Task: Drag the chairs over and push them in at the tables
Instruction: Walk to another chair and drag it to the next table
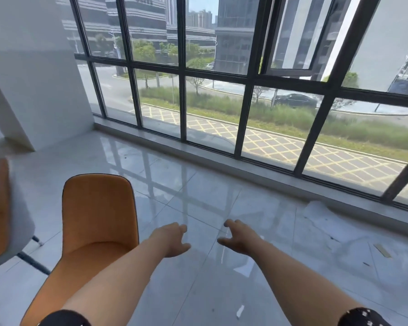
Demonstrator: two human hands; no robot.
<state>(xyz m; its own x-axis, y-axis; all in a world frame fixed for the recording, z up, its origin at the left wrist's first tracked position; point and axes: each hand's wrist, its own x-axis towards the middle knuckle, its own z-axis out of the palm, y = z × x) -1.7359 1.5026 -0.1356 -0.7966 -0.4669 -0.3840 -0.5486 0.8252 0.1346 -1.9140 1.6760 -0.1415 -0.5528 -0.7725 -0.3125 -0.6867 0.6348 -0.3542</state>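
Two bare arms reached forward over the floor (198, 290), the left hand (172, 240) and right hand (237, 238) both spread and holding nothing. An orange chair (97, 220) stood just left of the left arm, a second chair (0, 222) further left. No table showed. The step looked like fetching a chair; next, gripping the nearest chair's back.
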